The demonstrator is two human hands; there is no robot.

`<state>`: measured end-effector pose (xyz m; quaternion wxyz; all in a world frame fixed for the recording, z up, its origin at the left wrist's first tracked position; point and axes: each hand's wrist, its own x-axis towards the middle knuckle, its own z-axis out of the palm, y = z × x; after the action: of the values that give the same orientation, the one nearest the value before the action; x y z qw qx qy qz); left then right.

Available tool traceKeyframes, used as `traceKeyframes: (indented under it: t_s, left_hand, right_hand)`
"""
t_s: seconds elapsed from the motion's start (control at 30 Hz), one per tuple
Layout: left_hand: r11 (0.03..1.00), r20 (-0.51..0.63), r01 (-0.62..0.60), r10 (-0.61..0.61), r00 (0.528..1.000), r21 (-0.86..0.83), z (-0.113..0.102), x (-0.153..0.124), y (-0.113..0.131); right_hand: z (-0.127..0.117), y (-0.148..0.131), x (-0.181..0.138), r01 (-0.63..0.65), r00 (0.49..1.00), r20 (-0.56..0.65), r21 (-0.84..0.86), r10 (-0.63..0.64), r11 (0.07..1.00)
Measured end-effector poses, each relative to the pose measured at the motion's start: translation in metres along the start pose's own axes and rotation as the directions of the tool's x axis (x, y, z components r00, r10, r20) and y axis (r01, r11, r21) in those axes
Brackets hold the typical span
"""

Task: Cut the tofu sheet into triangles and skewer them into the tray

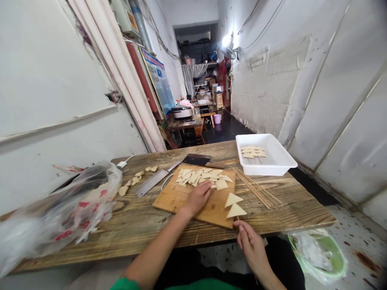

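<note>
A thin wooden skewer [238, 218] is pinched in my right hand [249, 241], near the front edge of the table. Two pale, flat triangular slices [236, 210], tofu-like, are threaded on it one above the other. My left hand [198, 198] reaches over the wooden cutting board [181, 199], its fingers curled at the near edge of a pile of similar pale slices [199, 176]. Whatever lies between those fingertips is partly hidden. Beside the fingers, a squarish pale slice [221, 185] rests on the board.
Loose bare skewers [256, 188] lie right of the board. A white plastic tub [266, 167] holds several filled skewers. Two cleavers, one silver [152, 182] and one dark [196, 159], lie behind the board. Left are a clear plastic bag [81, 205] and small pale pieces [133, 181]. A green bin [320, 253] stands below right.
</note>
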<state>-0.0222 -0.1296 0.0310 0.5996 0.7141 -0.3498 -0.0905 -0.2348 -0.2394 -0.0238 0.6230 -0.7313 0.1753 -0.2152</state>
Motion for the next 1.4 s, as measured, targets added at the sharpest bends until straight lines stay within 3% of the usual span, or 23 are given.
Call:
traceKeyframes:
  t_s: [0.1,0.17,0.27,0.43,0.53,0.63,0.73,0.87,0.93,1.13,1.4]
  left_hand:
    - [0.987,-0.196,0.135,-0.149,0.969,-0.082,-0.019,-0.021,-0.012]
    - [0.917,-0.218,0.269,-0.339,0.915,-0.296,-0.029,-0.029,-0.016]
    - [0.706,-0.139,0.345,-0.531,0.836,-0.619,-0.04,-0.032,-0.01]
    - [0.407,0.004,0.364,-0.662,0.75,-0.837,-0.049,-0.028,0.005]
    - [0.217,0.129,0.356,-0.665,0.736,-0.909,-0.051,-0.028,0.006]
    - [0.128,0.158,0.301,-0.625,0.764,-0.945,-0.052,-0.03,0.005]
    - [0.192,0.08,0.26,-0.638,0.766,-0.946,-0.049,-0.032,0.003]
    - [0.493,-0.143,0.264,-0.643,0.752,-0.829,-0.044,-0.032,-0.002]
    - [0.565,-0.198,0.249,-0.613,0.765,-0.787,-0.044,-0.033,-0.002]
    - [0.555,-0.154,0.262,-0.592,0.791,-0.79,-0.045,-0.034,0.004]
    - [0.39,-0.018,0.353,-0.692,0.722,-0.851,-0.041,-0.035,0.004]
  right_hand:
    - [0.016,-0.006,-0.007,-0.037,0.991,0.134,0.042,0.031,0.998]
    - [0.028,-0.01,-0.011,-0.068,0.972,0.23,0.055,0.053,0.996]
    - [0.043,-0.015,-0.016,-0.116,0.943,0.323,0.08,0.084,0.99]
    - [0.054,-0.019,-0.014,-0.102,0.944,0.322,0.097,0.066,0.99]
    - [0.055,-0.024,-0.011,-0.072,0.939,0.341,0.084,0.039,0.994]
    - [0.056,-0.029,-0.009,-0.044,0.927,0.374,0.06,0.019,0.997]
    - [0.057,-0.031,-0.008,-0.06,0.924,0.38,0.054,0.035,0.997]
    - [0.056,-0.03,-0.008,-0.075,0.931,0.362,0.044,0.054,0.996]
    - [0.054,-0.03,-0.009,-0.066,0.93,0.363,0.027,0.052,0.997]
    - [0.052,-0.03,-0.01,0.025,0.922,0.387,-0.006,-0.021,1.0]
    - [0.052,-0.031,-0.011,0.03,0.922,0.386,-0.023,-0.019,0.999]
